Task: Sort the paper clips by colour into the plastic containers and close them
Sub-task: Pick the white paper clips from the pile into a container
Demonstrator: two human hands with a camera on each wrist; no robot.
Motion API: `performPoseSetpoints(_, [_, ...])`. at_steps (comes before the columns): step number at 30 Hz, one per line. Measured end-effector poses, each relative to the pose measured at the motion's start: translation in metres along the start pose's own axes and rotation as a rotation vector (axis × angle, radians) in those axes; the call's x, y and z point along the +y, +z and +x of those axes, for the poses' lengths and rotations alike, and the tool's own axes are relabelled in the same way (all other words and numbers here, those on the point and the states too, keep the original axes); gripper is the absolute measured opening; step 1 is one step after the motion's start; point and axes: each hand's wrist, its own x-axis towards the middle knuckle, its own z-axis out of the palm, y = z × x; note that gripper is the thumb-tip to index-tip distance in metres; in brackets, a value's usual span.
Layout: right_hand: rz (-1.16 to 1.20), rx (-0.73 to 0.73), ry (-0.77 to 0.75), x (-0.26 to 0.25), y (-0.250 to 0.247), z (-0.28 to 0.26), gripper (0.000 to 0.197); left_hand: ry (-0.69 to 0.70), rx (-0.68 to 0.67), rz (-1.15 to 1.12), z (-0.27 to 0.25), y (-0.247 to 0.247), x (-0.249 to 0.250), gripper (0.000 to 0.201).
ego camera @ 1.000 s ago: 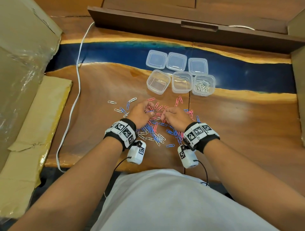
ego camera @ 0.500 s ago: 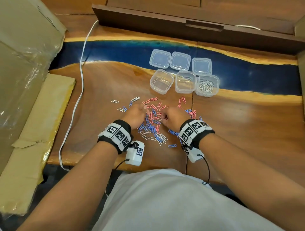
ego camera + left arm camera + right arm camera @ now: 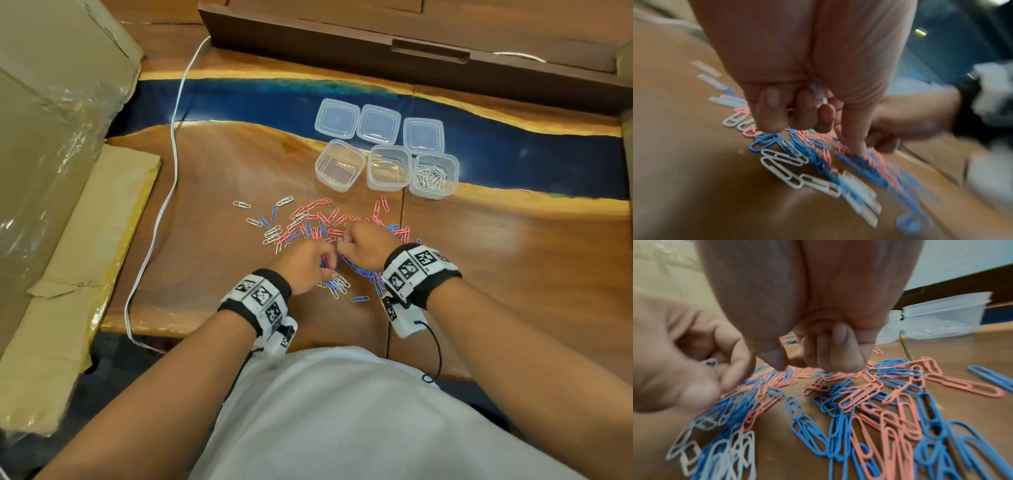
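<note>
Left hand [image 3: 303, 263] grip pinches white clips [image 3: 824, 100]; right hand [image 3: 364, 245] grip unclear, over pile [image 3: 308, 226].

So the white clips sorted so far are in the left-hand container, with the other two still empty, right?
Not quite: in the head view the white paper clips lie in the right-hand container. The left container and middle container hold none.

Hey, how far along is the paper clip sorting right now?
Early. Done: the right container holds white clips. In hand: the left hand and right hand are picking in the mixed pile; what they hold isn't clear. Left: white, pink and blue clips still lie on the table, the other two containers look empty, and the three lids are still off.
</note>
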Motion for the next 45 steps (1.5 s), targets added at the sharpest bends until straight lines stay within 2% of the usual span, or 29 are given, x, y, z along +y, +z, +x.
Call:
performPoseSetpoints(1, [0.098, 0.005, 0.031, 0.002, -0.003, -0.004, 0.028, 0.058, -0.031, 0.128, -0.001, 0.004, 0.002, 0.008])
performPoseSetpoints(3, [0.406, -0.002, 0.147, 0.008, -0.008, -0.015, 0.021, 0.154, -0.079, 0.33, 0.0, 0.011, 0.006, 0.014])
performPoseSetpoints(6, [0.901, -0.005, 0.278, 0.021, -0.004, -0.032, 0.005, 0.235, -0.107, 0.502, 0.004, 0.016, 0.009, 0.02])
performPoseSetpoints(8, [1.058, 0.022, 0.289, 0.027, 0.003, -0.041, 0.001, 0.257, -0.121, 0.555, 0.005, 0.018, 0.011, 0.014])
performPoseSetpoints(10, [1.146, 0.032, 0.285, 0.03, 0.01, -0.048, 0.008, 0.248, -0.137, 0.552, 0.007, 0.019, 0.013, 0.008])
performPoseSetpoints(14, [1.212, 0.039, 0.304, 0.033, 0.021, -0.055, 0.027, 0.168, -0.114, 0.399, 0.009, 0.016, 0.013, 0.004])
performPoseSetpoints(18, [1.213, 0.057, 0.314, 0.033, 0.027, -0.056, 0.033, 0.009, -0.017, -0.014, 0.003, 0.008, 0.007, 0.007])
performPoseSetpoints(20, [1.097, 0.046, 0.343, 0.034, 0.027, -0.054, 0.035, -0.021, 0.018, -0.212, -0.004, 0.002, 0.005, 0.009])
performPoseSetpoints(23, [0.63, 0.038, 0.242, 0.031, 0.03, -0.052, 0.017, -0.05, 0.011, -0.343, -0.015, -0.005, 0.005, 0.021])
performPoseSetpoints(24, [0.451, 0.055, 0.186, 0.029, 0.033, -0.053, 0.009, -0.077, -0.002, -0.36, -0.016, -0.006, 0.004, 0.022])
performPoseSetpoints(26, [0.189, 0.089, 0.139, 0.027, 0.04, -0.054, 0.014, -0.162, -0.016, -0.388, -0.015, -0.003, 0.001, 0.022])
performPoseSetpoints(28, [0.069, 0.13, 0.119, 0.027, 0.048, -0.053, 0.017, -0.214, -0.001, -0.366, -0.012, 0.003, 0.001, 0.019])
performPoseSetpoints(30, [0.032, 0.143, 0.105, 0.027, 0.051, -0.051, 0.011, -0.17, 0.006, -0.235, -0.012, 0.009, 0.004, 0.013])
performPoseSetpoints(33, [0.004, 0.086, 0.081, 0.024, 0.048, -0.049, 0.008, -0.014, -0.014, 0.137, -0.013, 0.018, 0.009, 0.006])
performPoseSetpoints(37, [0.01, 0.041, 0.048, 0.022, 0.042, -0.051, 0.02, 0.118, -0.008, 0.441, -0.008, 0.025, 0.015, 0.013])
performPoseSetpoints(40, [0.144, 0.039, 0.098, 0.028, 0.035, -0.055, 0.022, 0.168, -0.027, 0.544, -0.003, 0.028, 0.019, 0.008])
performPoseSetpoints(45, [1.068, 0.01, 0.332, 0.034, 0.028, -0.063, 0.023, 0.148, -0.117, 0.649, 0.002, 0.03, 0.023, 0.005])
